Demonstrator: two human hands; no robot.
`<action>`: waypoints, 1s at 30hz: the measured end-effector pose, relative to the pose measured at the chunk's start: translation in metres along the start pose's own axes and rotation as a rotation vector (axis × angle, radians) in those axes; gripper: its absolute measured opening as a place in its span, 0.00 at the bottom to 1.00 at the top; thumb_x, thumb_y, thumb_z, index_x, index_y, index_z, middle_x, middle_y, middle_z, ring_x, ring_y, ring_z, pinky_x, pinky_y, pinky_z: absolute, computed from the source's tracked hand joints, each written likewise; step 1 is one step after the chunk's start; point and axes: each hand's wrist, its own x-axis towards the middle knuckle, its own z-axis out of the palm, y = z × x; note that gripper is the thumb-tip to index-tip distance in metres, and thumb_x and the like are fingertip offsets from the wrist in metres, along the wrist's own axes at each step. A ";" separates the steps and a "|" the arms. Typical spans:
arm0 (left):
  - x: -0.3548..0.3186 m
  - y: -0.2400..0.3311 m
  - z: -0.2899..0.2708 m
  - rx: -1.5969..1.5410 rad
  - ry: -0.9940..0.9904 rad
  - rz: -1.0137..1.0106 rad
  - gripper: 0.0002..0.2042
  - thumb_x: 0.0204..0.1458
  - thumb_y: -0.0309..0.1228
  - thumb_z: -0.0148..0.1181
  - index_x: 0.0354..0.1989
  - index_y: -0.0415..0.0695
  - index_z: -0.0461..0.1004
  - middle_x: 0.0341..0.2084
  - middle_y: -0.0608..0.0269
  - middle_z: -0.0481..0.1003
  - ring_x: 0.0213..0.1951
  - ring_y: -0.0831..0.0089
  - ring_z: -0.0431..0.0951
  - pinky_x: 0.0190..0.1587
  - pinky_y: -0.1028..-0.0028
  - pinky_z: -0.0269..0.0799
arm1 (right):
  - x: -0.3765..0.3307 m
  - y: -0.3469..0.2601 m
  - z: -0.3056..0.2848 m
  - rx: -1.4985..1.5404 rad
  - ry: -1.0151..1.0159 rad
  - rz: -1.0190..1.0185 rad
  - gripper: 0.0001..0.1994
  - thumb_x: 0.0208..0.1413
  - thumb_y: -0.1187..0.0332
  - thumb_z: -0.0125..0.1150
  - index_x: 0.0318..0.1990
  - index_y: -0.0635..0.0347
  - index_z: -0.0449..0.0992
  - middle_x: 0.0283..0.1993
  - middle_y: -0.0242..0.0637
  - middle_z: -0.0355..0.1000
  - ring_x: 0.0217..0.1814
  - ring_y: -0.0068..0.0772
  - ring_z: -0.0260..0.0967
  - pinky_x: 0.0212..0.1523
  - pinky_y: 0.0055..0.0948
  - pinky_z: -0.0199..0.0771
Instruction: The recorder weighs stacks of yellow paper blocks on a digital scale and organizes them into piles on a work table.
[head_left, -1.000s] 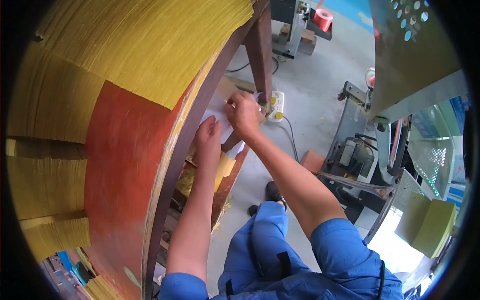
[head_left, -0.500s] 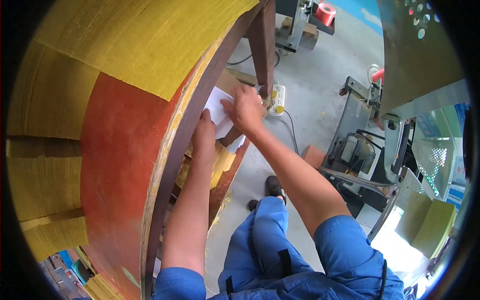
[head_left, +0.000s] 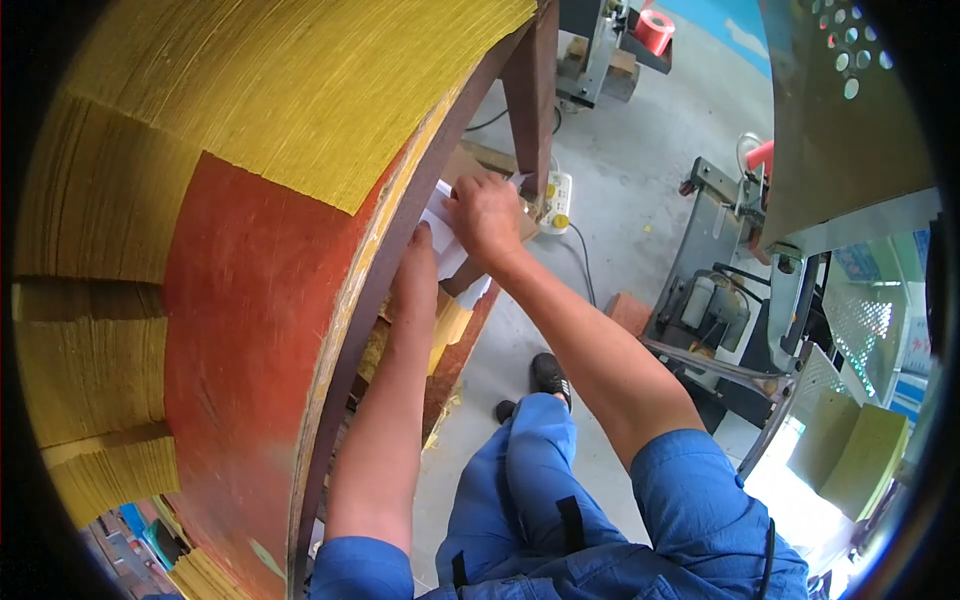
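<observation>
White paper [head_left: 440, 238] lies on a low shelf under the table's edge, between my two hands. My right hand [head_left: 486, 218] bends over its far side, fingers curled down and closed on the paper. From the near side my left hand [head_left: 414, 275] reaches in, its thumb side against the sheet and closed on it. The table edge hides part of the left hand's fingers. Beneath the paper are a brown cardboard piece [head_left: 462, 275] and a yellow stack [head_left: 450, 325].
The red tabletop [head_left: 260, 320] at left bears thick stacks of yellow paper [head_left: 300, 90]. A dark table leg [head_left: 528, 110] stands just beyond my hands, beside a white power strip [head_left: 556, 203] with a cable. Metal machinery [head_left: 710, 290] and a brick [head_left: 628, 313] are to the right.
The view has shifted slightly. My right hand's fingers have drawn in closer over the paper, and my left hand stays at its near edge.
</observation>
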 end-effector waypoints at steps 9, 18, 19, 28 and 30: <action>0.007 -0.014 -0.001 0.134 0.029 0.233 0.09 0.57 0.27 0.55 0.26 0.37 0.71 0.23 0.65 0.72 0.27 0.77 0.68 0.32 0.70 0.68 | 0.000 0.000 -0.008 -0.078 0.021 -0.097 0.10 0.47 0.66 0.68 0.30 0.61 0.75 0.33 0.43 0.76 0.42 0.49 0.72 0.45 0.44 0.73; 0.008 -0.005 0.004 0.185 0.003 0.273 0.10 0.55 0.20 0.53 0.45 0.33 0.72 0.36 0.54 0.77 0.39 0.68 0.76 0.45 0.67 0.71 | -0.015 -0.013 -0.012 0.302 -0.001 0.021 0.08 0.54 0.68 0.64 0.32 0.64 0.75 0.31 0.46 0.75 0.34 0.50 0.74 0.35 0.42 0.73; 0.014 -0.010 0.002 0.220 0.018 0.292 0.16 0.55 0.18 0.52 0.53 0.35 0.69 0.41 0.52 0.76 0.43 0.67 0.76 0.49 0.67 0.71 | -0.011 -0.016 -0.011 0.460 -0.087 0.210 0.08 0.57 0.68 0.63 0.33 0.65 0.76 0.30 0.45 0.76 0.32 0.44 0.74 0.34 0.40 0.72; 0.023 -0.020 -0.003 0.253 -0.008 0.465 0.12 0.59 0.26 0.56 0.49 0.33 0.76 0.37 0.58 0.78 0.41 0.69 0.76 0.51 0.69 0.70 | -0.009 -0.009 -0.006 0.681 -0.180 0.371 0.10 0.60 0.68 0.61 0.42 0.67 0.79 0.31 0.37 0.78 0.30 0.23 0.71 0.34 0.28 0.72; 0.022 -0.012 0.010 0.201 -0.010 0.415 0.12 0.59 0.35 0.60 0.39 0.37 0.80 0.27 0.68 0.76 0.32 0.75 0.72 0.39 0.73 0.69 | -0.014 0.000 -0.011 0.715 -0.180 0.342 0.10 0.60 0.69 0.61 0.44 0.67 0.80 0.31 0.36 0.79 0.30 0.22 0.70 0.34 0.28 0.72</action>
